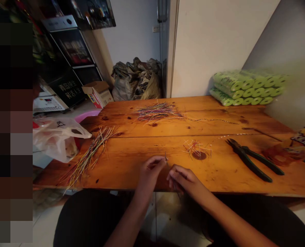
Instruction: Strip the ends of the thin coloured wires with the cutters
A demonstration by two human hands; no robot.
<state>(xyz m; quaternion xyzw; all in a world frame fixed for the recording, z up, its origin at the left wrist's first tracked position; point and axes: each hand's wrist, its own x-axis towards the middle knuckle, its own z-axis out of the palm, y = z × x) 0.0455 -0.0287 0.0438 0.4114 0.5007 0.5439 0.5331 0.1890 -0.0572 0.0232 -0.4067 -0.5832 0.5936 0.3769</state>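
Observation:
My left hand (154, 167) is closed in a pinch over the table's front edge, with the tip of a thin dark wire (165, 156) standing up from its fingertips. Just right of it, my right hand (180, 175) has its fingers curled together on thin strands that hang below them; their detail is blurred. A small pile of short wire pieces (196, 147) lies beyond my right hand. Long coloured wires (90, 156) spread over the table's left side, and a thicker bundle (157, 112) rests near the back.
Dark-handled pliers (252, 159) lie on the wooden table (142, 144) at the right, near an orange packet (283, 151). Green-wrapped rolls (247, 87) sit at the back right. A plastic bag (57, 137) stands at the left edge.

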